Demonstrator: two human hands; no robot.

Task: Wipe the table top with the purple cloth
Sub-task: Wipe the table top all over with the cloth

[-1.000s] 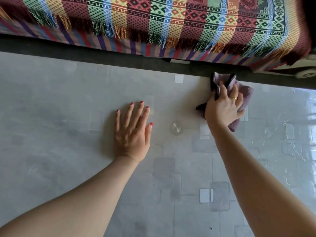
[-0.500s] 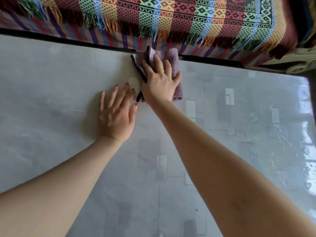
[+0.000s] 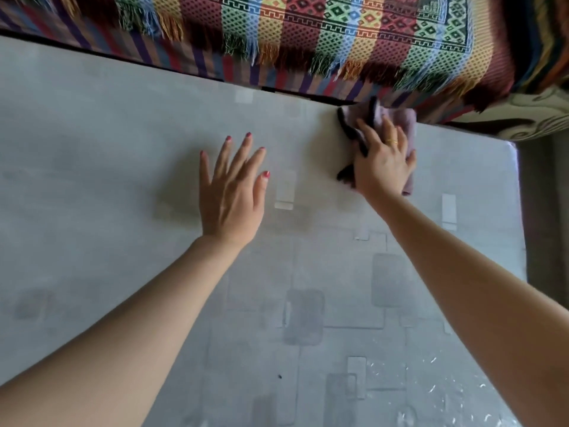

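Note:
The purple cloth (image 3: pixel 400 121), edged in black, lies bunched on the grey glass table top (image 3: pixel 107 186) close to its far edge. My right hand (image 3: pixel 383 161) presses down on the cloth and covers most of it, fingers pointing away from me. My left hand (image 3: pixel 232 192) rests flat on the table to the left of the cloth, fingers spread, holding nothing. A gap of bare table separates the two hands.
A sofa draped in a colourful patterned, fringed blanket (image 3: pixel 308 41) runs along the table's far edge. The table's right edge (image 3: pixel 520 211) drops to dark floor. Glare and streaks show on the glass at the near right (image 3: pixel 431 380).
My right hand has slid the cloth to the right along the far edge, away from my left hand, which it was almost touching half a second ago. The left hand stays flat.

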